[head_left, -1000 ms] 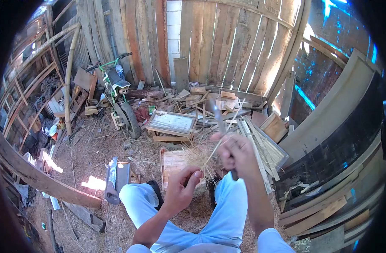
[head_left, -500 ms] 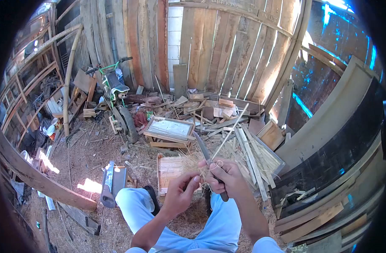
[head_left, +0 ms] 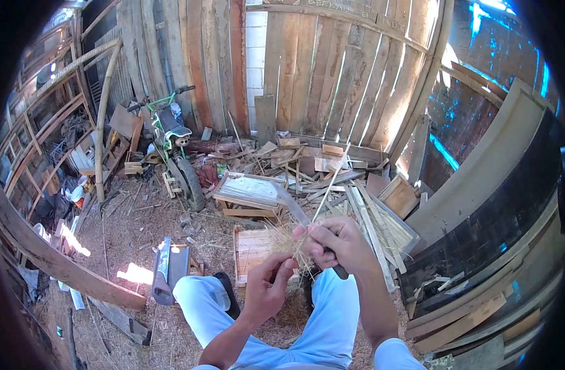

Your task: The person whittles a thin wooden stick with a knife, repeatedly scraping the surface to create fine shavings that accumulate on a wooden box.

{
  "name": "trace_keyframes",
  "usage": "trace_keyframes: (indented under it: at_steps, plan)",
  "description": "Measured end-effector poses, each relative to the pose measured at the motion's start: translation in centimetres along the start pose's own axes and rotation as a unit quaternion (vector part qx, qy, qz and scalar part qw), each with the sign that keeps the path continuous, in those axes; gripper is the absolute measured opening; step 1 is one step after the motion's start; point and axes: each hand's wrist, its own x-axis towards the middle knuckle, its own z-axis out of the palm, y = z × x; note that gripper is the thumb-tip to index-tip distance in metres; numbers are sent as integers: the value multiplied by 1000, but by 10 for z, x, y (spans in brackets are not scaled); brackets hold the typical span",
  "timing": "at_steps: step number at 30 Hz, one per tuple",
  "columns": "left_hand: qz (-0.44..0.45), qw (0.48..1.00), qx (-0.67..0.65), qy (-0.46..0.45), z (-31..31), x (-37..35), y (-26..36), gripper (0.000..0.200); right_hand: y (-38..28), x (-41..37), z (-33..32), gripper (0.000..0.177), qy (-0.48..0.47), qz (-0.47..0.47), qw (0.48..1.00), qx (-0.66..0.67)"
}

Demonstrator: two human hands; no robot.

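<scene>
My right hand (head_left: 339, 245) is wrapped round the dark handle of a knife (head_left: 293, 206), its blade pointing up and to the left. A thin, pale bamboo-like strip (head_left: 330, 185) passes under the right thumb and sticks out toward the woodpile. Close by on the left, my left hand (head_left: 271, 277) is closed in a pinch at what looks like the strip's near end; its exact grip is partly hidden. Fine curly shavings (head_left: 282, 240) hang and lie around the fingers and below them.
A handsaw (head_left: 163, 271) lies on a small box by my knee. Ahead are a wooden crate (head_left: 248, 245), a framed panel (head_left: 248, 190), scrap wood (head_left: 307, 161) and a small motorbike (head_left: 174, 142). Boards (head_left: 473, 320) are stacked on the right.
My right hand has moved slightly right and up, and the knife blade is tilted farther left. The strip's far end has swung left. My left hand remains pinched nearby.
</scene>
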Motion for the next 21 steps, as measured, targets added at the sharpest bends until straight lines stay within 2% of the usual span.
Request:
trace_keyframes:
  at_steps: [4,12,19,21]
  plan:
    - [14,1000,-10,19,4,-1,-5,14,-12,5,-10,31,30,-7,999,-13]
    - [-3,1000,17,1,0,-6,-14,14,-29,18,-35,28,91,-37,995,-8]
    - [-13,1000,21,-7,3,-2,-12,13,-41,29,-60,30,95,-29,995,-7]
    - [-7,999,38,-13,-2,-7,-17,13,-41,33,-71,29,135,-64,988,-32]
